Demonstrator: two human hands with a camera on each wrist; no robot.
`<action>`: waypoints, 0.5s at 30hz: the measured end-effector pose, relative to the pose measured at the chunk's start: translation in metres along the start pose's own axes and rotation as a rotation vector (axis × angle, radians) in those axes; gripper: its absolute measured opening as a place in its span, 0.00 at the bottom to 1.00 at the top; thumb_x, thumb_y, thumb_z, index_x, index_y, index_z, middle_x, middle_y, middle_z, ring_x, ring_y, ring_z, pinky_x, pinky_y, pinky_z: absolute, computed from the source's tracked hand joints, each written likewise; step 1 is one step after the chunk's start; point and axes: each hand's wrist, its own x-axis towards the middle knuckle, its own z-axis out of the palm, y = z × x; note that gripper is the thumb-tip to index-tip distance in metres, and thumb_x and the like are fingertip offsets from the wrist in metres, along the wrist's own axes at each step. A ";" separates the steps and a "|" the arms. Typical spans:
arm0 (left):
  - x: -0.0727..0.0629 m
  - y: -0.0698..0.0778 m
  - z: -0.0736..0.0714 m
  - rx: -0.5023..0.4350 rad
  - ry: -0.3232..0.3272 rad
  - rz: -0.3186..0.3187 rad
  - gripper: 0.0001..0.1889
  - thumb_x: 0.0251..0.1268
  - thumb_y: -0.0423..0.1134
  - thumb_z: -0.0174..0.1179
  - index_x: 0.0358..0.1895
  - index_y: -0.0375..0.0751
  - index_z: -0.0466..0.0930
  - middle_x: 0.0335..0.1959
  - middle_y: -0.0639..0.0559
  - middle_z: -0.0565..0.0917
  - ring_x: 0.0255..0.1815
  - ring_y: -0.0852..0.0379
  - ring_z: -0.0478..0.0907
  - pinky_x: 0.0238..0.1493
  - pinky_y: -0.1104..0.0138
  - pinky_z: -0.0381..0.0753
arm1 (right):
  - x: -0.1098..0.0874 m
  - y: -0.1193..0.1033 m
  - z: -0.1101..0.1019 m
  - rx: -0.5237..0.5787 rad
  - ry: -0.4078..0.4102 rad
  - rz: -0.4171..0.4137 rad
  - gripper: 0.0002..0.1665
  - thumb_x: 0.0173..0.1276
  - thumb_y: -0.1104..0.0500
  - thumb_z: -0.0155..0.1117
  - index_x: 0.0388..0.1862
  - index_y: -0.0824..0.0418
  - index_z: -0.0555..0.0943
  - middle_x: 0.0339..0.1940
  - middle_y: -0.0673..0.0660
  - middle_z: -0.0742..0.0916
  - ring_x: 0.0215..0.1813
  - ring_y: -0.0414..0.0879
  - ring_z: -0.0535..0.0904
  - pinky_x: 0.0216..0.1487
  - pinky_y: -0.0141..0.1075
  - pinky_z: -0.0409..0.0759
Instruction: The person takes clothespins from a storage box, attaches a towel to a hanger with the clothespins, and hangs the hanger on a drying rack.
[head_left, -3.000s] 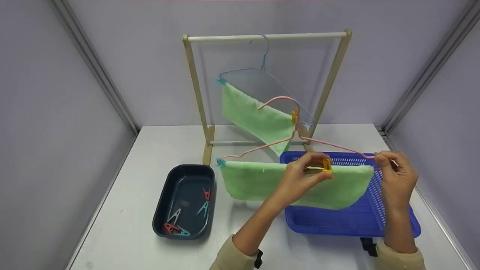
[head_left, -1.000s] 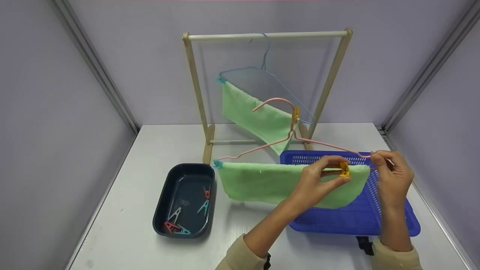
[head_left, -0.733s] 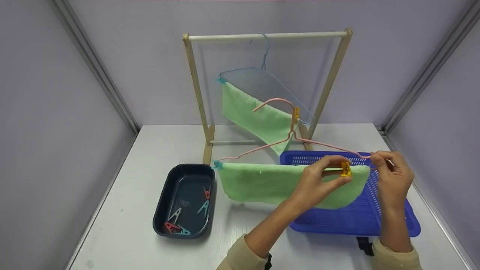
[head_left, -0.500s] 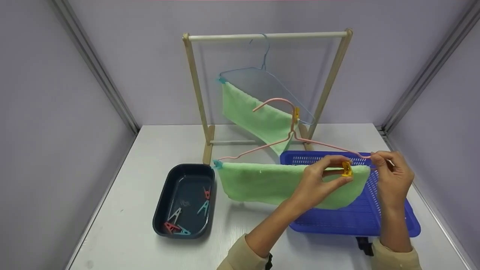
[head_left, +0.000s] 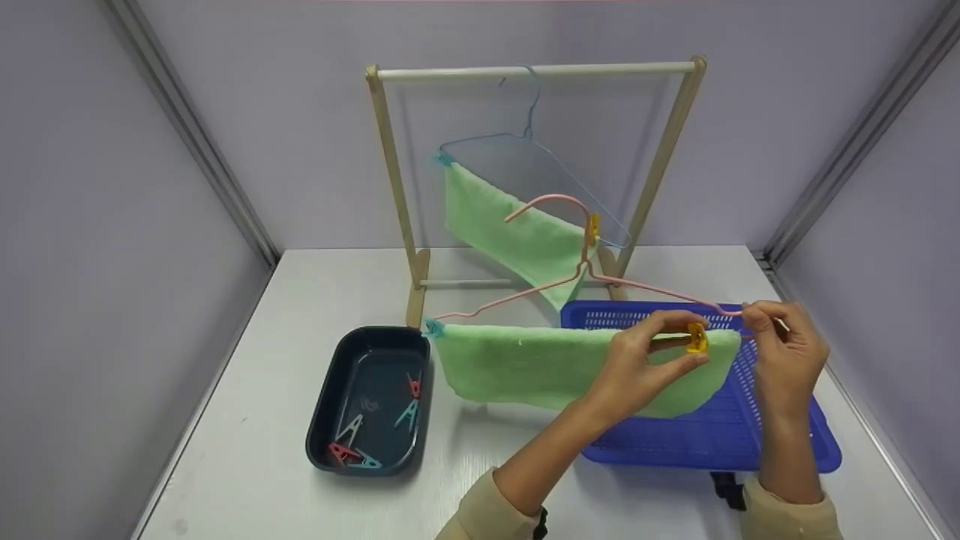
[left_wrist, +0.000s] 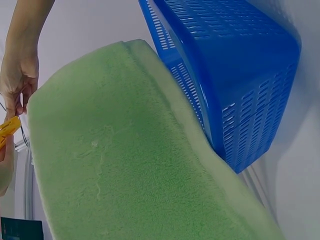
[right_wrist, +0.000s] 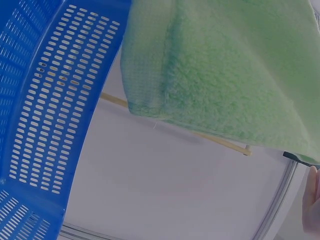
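My left hand [head_left: 641, 360] pinches a yellow clothespin [head_left: 697, 339] at the top edge of a light green towel [head_left: 525, 364], near its right end. The towel is folded over the lower bar of a pink hanger [head_left: 517, 290]. A teal clothespin [head_left: 433, 328] clips the towel's left corner. With thumb and fingers my right hand [head_left: 787, 352] grips the hanger's right end. In the left wrist view the yellow clothespin [left_wrist: 9, 129] shows at the left edge beside the towel [left_wrist: 130, 145]. The towel [right_wrist: 225, 70] fills the upper part of the right wrist view.
A blue basket [head_left: 697, 446] stands below the towel at right. The dark tray [head_left: 319, 405] at left holds several red, teal and white clothespins. Behind, a wooden rack [head_left: 390, 165] carries a blue hanger [head_left: 529, 112] with another green towel [head_left: 502, 225] clipped on it.
Over three seconds my left hand has slid the yellow clothespin rightward along the towel's top edge. The pink hanger and right hand have shifted slightly left, then stayed almost still.
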 end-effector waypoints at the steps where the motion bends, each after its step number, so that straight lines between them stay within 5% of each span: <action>1: 0.000 0.000 0.000 0.002 0.000 0.002 0.17 0.56 0.25 0.60 0.49 0.25 0.71 0.46 0.39 0.77 0.52 0.60 0.74 0.48 0.74 0.73 | 0.000 0.000 0.000 -0.001 0.002 0.001 0.07 0.61 0.70 0.61 0.29 0.77 0.78 0.27 0.52 0.80 0.34 0.40 0.77 0.38 0.25 0.75; 15: 0.001 -0.001 0.003 0.006 0.012 0.012 0.17 0.56 0.24 0.61 0.49 0.26 0.70 0.47 0.39 0.78 0.52 0.60 0.74 0.48 0.74 0.73 | 0.000 0.000 0.000 0.018 0.006 0.007 0.04 0.60 0.71 0.62 0.28 0.75 0.80 0.28 0.55 0.81 0.34 0.41 0.78 0.36 0.24 0.76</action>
